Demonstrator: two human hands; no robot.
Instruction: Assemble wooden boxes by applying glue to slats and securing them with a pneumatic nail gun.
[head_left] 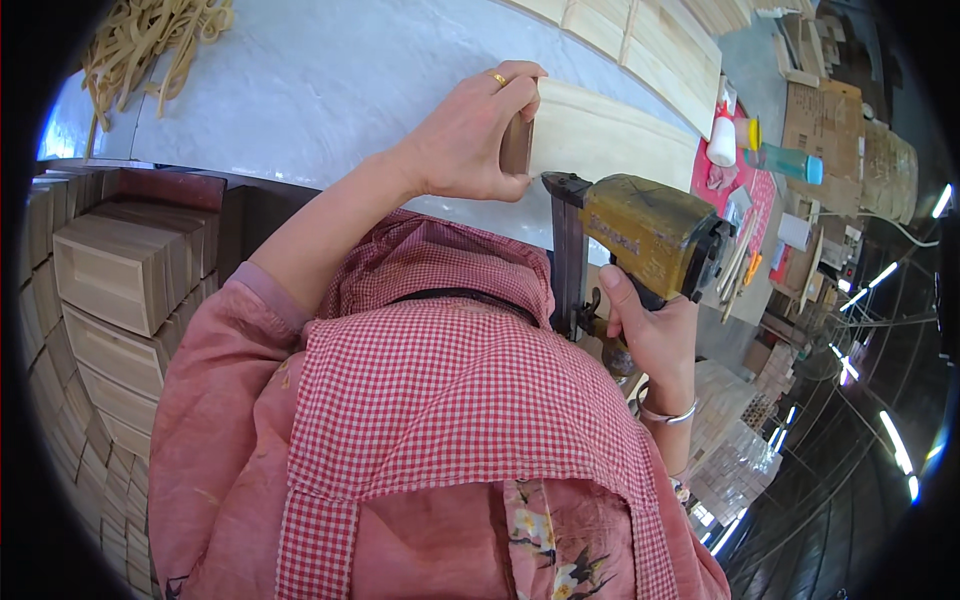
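My left hand (pixel 480 135), a ring on one finger, is closed round the left end of a pale wooden board (pixel 615 130). A darker, narrow wood piece (pixel 516 150) stands between its thumb and fingers at that end. My right hand (pixel 650 330) grips the handle of a yellow and black nail gun (pixel 640 225). The gun's dark nose lies just right of my left thumb, close to the board's near edge; I cannot tell whether it touches. The lower part of the gun is partly hidden behind my right hand and the checked apron.
Rubber-like tan bands (pixel 150 50) lie heaped at the table's far left. Wooden panels (pixel 650 40) are stacked at the far right, near a white bottle (pixel 722 140) and a teal-capped bottle (pixel 790 163). Wooden boxes (pixel 110 265) are piled below the table on the left.
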